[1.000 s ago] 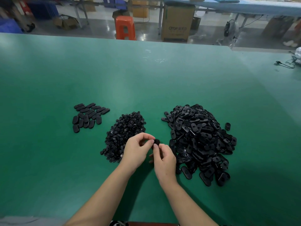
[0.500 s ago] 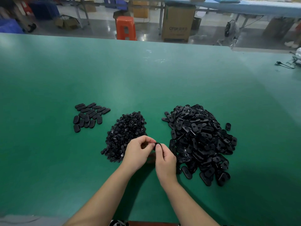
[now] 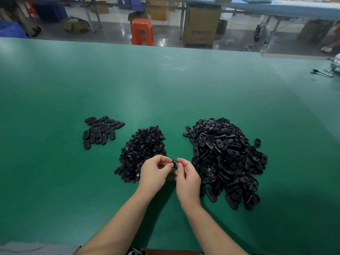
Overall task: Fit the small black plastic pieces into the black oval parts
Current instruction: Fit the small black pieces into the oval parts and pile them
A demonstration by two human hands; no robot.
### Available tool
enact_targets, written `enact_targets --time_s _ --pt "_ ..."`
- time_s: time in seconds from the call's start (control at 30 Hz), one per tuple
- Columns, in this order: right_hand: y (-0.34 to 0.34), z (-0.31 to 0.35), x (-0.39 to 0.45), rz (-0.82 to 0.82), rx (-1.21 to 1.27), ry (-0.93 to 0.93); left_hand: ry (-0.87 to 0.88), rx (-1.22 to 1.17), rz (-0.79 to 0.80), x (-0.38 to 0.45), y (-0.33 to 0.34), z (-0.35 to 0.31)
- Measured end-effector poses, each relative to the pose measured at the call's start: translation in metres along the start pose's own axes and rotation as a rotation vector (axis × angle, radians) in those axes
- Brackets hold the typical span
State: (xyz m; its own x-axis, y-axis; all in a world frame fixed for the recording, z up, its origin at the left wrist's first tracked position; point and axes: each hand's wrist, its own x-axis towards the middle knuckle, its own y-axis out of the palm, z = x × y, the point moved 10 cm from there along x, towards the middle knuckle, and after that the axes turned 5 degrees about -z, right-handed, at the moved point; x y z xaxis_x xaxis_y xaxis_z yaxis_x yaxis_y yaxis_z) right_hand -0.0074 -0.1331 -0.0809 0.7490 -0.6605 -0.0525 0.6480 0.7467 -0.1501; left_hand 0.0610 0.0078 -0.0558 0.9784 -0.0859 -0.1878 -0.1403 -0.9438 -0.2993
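Both hands raised just above the green bench (image 3: 165, 92), fingertips meeting over one black oval part (image 3: 175, 164). Right hand (image 3: 188, 178) pinching that part between thumb and forefinger; left hand (image 3: 155, 172) curled against its other end, pinching too, presumably pressing a small piece in, though the piece itself hidden behind the fingers. Heap of small black plastic pieces (image 3: 142, 153) just beyond the left hand; larger heap of empty oval parts (image 3: 226, 159) just beside the right hand; neat cluster of finished ovals (image 3: 100, 130) lying well apart to the far left.

Likely risks: piece seated crooked if pushed off-axis, since everything black on black and hard to check by eye; part flicking out of the pinch under pressure and dropping into either heap, then lost among unassembled stock; right wrist nudging the near edge of the big heap and spilling ovals toward the bench edge. One stray oval (image 3: 257, 142) already lying off to the right of its heap.
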Motion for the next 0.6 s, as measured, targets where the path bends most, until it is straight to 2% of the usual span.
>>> enact_targets --time_s 0.37,0.6 --pt "0.005 -0.001 -0.001 0.057 0.043 0.019 0.098 0.162 -0.029 0.001 0.002 -0.01" --pt "0.005 -0.002 -0.001 0.072 0.041 0.014 0.098 0.158 -0.005 0.003 0.001 -0.01"
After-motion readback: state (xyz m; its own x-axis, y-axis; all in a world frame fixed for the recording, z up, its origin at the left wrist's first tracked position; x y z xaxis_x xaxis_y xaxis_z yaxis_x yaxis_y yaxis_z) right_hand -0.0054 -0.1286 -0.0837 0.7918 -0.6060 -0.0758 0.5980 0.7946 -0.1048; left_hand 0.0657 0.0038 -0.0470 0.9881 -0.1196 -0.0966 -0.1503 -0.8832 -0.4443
